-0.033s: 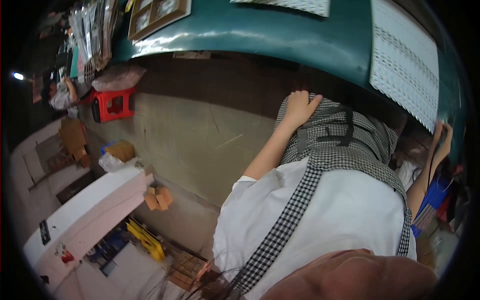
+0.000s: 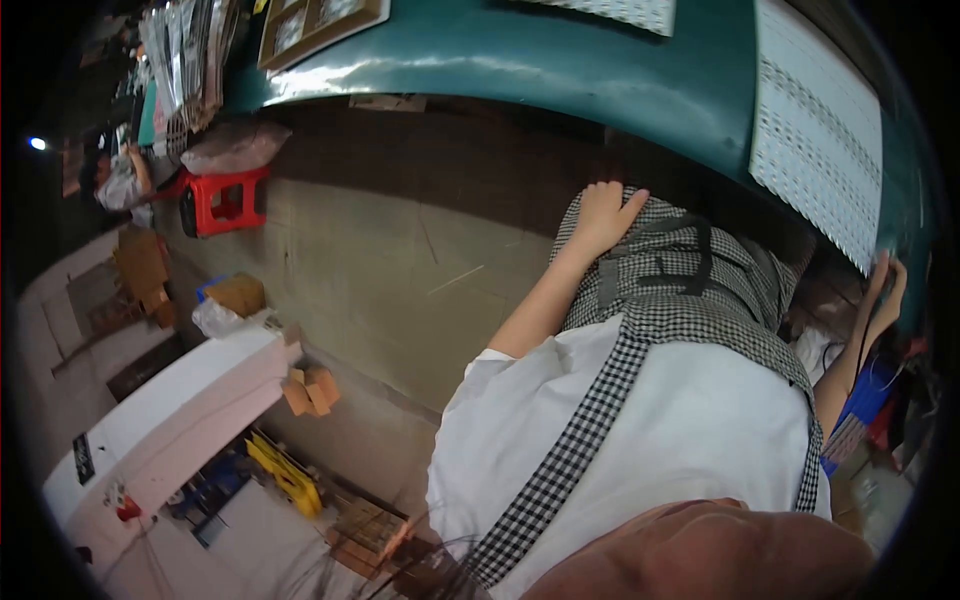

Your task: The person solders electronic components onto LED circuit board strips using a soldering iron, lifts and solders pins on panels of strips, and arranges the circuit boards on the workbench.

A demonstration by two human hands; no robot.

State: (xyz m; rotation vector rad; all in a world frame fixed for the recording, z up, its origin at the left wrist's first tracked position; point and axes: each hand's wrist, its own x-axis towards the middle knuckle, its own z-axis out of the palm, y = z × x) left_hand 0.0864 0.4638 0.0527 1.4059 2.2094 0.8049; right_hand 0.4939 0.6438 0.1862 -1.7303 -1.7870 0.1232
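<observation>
My left hand (image 2: 608, 218) lies on the black-and-white checked apron (image 2: 690, 255) over my lap, fingers flat and thumb apart. At the far right, my right hand (image 2: 885, 300) is raised beside the edge of a green-topped table (image 2: 560, 75). Its fingers are bent around something dark that I cannot make out, and a thin dark cord (image 2: 862, 345) runs from it along the forearm. Close above that hand is the lower corner of a white panel (image 2: 815, 130) with rows of small raised marks, lying on the table.
Part of another white panel (image 2: 625, 12) and a brown compartment box (image 2: 318, 28) sit on the table. A red stool (image 2: 228, 203) with a plastic bag (image 2: 236, 148) stands left. Behind are a white counter (image 2: 170, 405), a small open carton (image 2: 312, 390) and a blue object (image 2: 858, 408).
The whole view has shifted slightly, so the table and panels appear a little higher and further right. My left hand keeps its place on the apron; the right hand stays by the panel's corner.
</observation>
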